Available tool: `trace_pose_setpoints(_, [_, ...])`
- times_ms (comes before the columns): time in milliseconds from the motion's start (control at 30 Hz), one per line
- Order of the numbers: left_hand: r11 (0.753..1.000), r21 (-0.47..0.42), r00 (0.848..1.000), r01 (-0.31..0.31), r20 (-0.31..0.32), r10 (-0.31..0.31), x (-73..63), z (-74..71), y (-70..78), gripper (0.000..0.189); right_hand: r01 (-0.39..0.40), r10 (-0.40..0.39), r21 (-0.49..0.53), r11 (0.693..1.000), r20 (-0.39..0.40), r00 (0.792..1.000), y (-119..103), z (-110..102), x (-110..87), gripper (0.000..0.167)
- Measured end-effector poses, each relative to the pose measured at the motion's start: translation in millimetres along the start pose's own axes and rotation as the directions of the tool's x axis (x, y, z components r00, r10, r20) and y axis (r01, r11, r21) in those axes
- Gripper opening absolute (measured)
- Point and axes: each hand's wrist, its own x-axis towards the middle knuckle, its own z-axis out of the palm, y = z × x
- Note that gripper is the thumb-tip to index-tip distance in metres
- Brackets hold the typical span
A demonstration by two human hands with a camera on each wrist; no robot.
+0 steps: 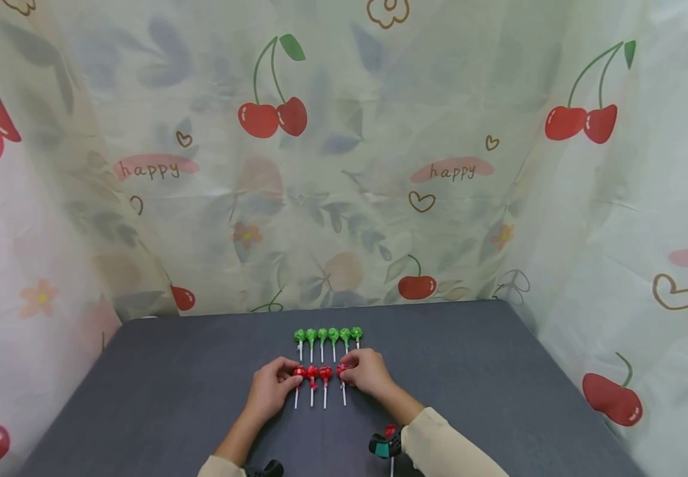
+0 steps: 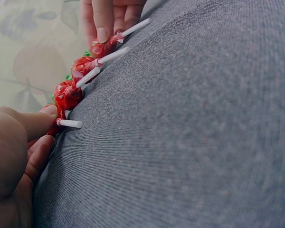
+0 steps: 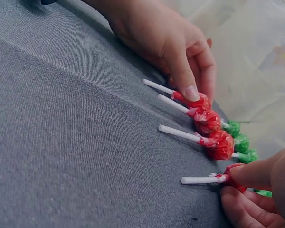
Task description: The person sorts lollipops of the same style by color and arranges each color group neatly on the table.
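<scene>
My left hand (image 1: 268, 392) pinches the wrapped head of the leftmost red lollipop (image 1: 296, 399), thumb on the near side. At the row's other end, my right hand (image 1: 370, 372) pinches another red lollipop (image 1: 344, 396) between thumb and fingers. Two more red lollipops, one (image 3: 206, 122) beside my left hand and one (image 3: 221, 145) nearer my right, lie between them untouched. All four white sticks point toward me. The gap before the right-hand lollipop is a little wider than the others. Fingers partly cover both held heads.
Behind the red row, several green lollipops (image 1: 323, 333) lie side by side on the dark grey table (image 1: 201, 384). One more red lollipop (image 1: 391, 430) lies near my right wrist, partly hidden by the wrist device (image 1: 384, 446). A printed curtain (image 1: 332, 146) surrounds the table's back and sides.
</scene>
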Motion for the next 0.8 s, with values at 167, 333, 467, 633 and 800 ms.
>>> trace_pose_setpoints(167, [1.000,-0.007,1.000,0.001,0.000,-0.001,0.5,0.1,0.3,0.019,0.000,0.000,0.004,1.000,-0.014,1.000,-1.7,2.9,-0.8,0.018])
trace_pose_setpoints(333, [1.000,-0.010,1.000,-0.007,-0.004,0.007,0.5,-1.0,1.2,0.019,0.015,-0.015,-0.005,1.000,-0.014,1.000,-3.7,2.9,-1.0,0.018])
trace_pose_setpoints(467, [1.000,-0.009,0.999,-0.029,-0.015,0.029,-1.3,-1.6,0.5,0.018,0.031,-0.031,-0.012,0.999,0.000,1.000,-4.4,2.0,-2.0,0.016])
trace_pose_setpoints(633, [0.999,-0.010,0.999,-0.038,-0.013,0.038,-2.2,-1.8,0.3,0.017,0.030,-0.030,-0.016,0.999,0.009,1.000,-4.0,2.4,-2.1,0.015])
trace_pose_setpoints(800, [0.999,-0.007,0.999,-0.039,-0.016,0.039,-2.1,-1.6,0.7,0.018,0.028,-0.027,-0.010,1.000,0.007,1.000,-3.9,1.7,-2.0,0.016])
